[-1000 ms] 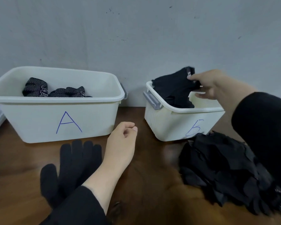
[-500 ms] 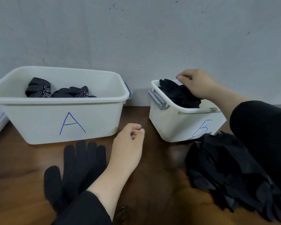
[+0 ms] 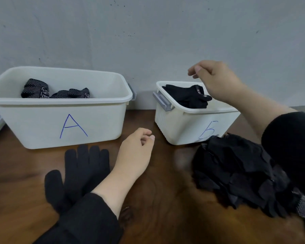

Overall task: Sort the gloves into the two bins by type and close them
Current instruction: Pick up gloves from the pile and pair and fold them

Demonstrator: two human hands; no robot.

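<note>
The plain black glove (image 3: 188,97) that the right hand (image 3: 217,80) was carrying a second ago now lies in the smaller bin (image 3: 187,127) marked Б. That hand has let go and lifts away above the rim, fingers loosely curled, holding nothing. So one more glove is sorted. The left hand (image 3: 136,152) rests idle on the table (image 3: 165,208), relaxed and empty, beside a flat glove (image 3: 81,169). A pile of gloves (image 3: 239,173) waits to the right; the big bin (image 3: 60,120) marked A holds dotted ones (image 3: 55,90). No lids are on yet.
</note>
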